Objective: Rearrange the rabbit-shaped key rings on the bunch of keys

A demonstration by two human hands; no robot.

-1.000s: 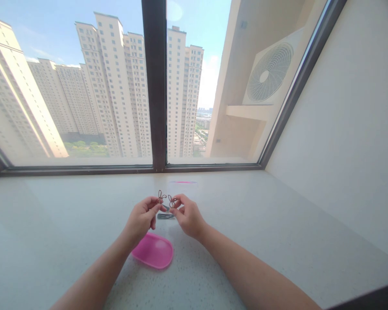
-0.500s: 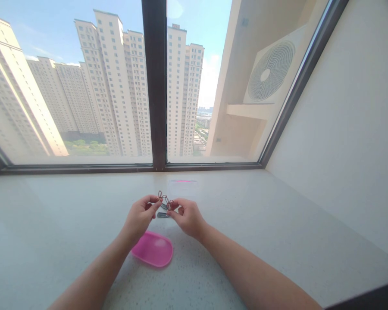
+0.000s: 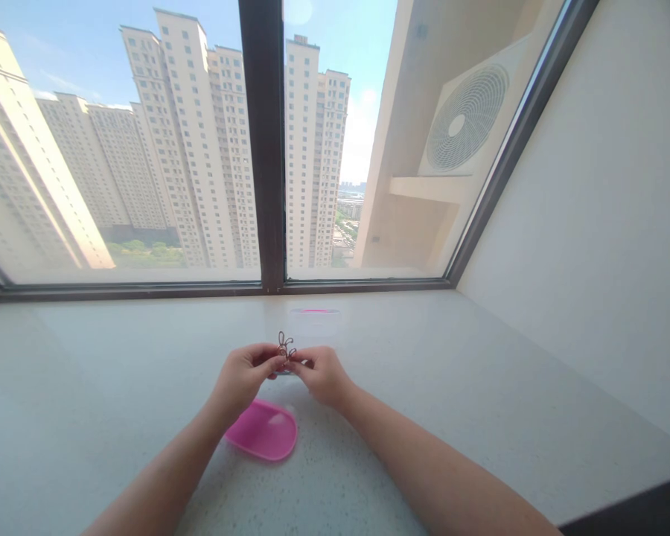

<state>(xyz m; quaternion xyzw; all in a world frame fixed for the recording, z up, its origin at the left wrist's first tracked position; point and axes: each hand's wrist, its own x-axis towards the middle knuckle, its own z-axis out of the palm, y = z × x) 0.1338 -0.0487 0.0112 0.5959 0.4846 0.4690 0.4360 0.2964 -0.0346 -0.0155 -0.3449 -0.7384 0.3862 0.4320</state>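
My left hand pinches a thin brown looped piece, bow-like in shape, between thumb and fingers. My right hand is closed in a pinch on a similar brown looped piece. The fingertips of both hands almost meet, and the loops stick up between them. Whether the two pieces are joined cannot be made out. Beneath the fingers, a flat grey clip on the sill is mostly covered. Close to my left wrist lies a shallow pink oval tray, partly behind the forearm.
A clear container with a pink line along its edge stands beyond the hands, near the window frame. The pale speckled sill meets a white wall on the right. A dark edge shows at bottom right.
My hands have come closer together, bringing the brown looped pieces against each other. The grey clips below are now more hidden. The view has shifted slightly.
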